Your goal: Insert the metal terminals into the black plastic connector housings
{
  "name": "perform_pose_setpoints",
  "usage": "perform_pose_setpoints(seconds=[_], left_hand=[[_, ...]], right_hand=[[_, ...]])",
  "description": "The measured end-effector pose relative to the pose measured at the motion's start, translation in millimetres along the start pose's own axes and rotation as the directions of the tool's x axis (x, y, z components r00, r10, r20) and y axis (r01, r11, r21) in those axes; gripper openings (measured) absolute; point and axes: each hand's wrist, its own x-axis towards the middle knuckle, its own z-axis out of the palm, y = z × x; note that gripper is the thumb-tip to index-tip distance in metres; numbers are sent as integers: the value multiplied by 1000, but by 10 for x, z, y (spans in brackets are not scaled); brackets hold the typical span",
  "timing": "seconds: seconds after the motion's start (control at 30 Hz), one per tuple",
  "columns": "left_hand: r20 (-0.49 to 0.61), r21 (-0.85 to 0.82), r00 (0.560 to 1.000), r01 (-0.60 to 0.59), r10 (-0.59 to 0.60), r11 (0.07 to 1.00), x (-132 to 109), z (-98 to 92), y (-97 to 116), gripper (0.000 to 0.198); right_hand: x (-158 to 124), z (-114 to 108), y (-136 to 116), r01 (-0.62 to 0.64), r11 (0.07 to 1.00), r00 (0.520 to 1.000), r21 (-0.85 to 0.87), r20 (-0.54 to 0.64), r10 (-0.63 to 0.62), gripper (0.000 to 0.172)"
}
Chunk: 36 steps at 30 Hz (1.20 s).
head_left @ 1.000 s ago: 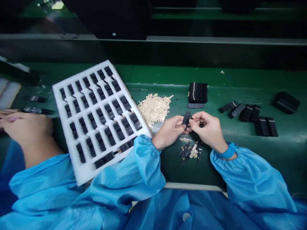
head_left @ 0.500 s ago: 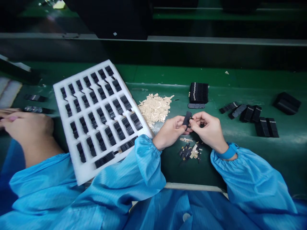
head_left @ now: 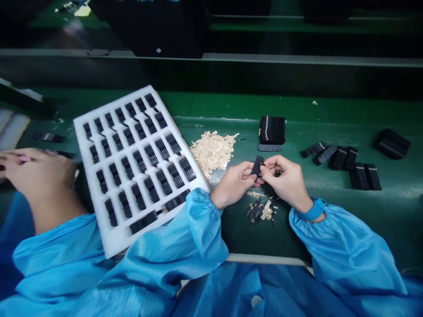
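Foam tray edge (head_left: 201, 178) beside left hand (head_left: 233, 187), black part (head_left: 257, 166) between hands (head_left: 282, 178)

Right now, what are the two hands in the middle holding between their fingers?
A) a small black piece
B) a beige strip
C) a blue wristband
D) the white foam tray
A. The small black piece is held up between the fingertips of the left hand and the right hand.
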Motion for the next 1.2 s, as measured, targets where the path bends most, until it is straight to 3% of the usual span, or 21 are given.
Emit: perform_pose_setpoints(seconds=[0.27, 0.4, 0.47, 0.53, 0.63, 0.9, 1.2], left_hand=[[-9, 64, 999, -37, 38, 997, -16, 1, -27, 16], [-23, 104, 999, -22, 24, 994, -30, 21, -4, 17], [-49, 90, 999, 3, 1, 996, -31, 34, 11, 16], [-77, 66, 997, 29, -23, 997, -30, 45, 23, 16], [-83, 90, 996, 24, -17, 996, -28, 50, 16, 14], [-75, 274, 984, -136, 162, 952, -64, 45, -130, 16], [-88, 182, 987, -115, 133, 976, -82, 112, -111, 12]], right_hand=[[-20, 16, -23, 40, 996, 999, -77, -23, -42, 8], [-44, -7, -26, 155, 953, 983, -260, -56, -175, 6], [-49, -32, -37, 174, 931, 969, -322, -112, -220, 19], [-46, -51, -56, 165, 939, 966, -300, -145, -216, 26], [-31, -49, -85, 192, 949, 972, -249, -89, -220, 15], [-55, 10, -104, 174, 960, 975, -218, -97, -199, 11], [-80, 50, -124, 94, 981, 980, -171, -156, -121, 11]])
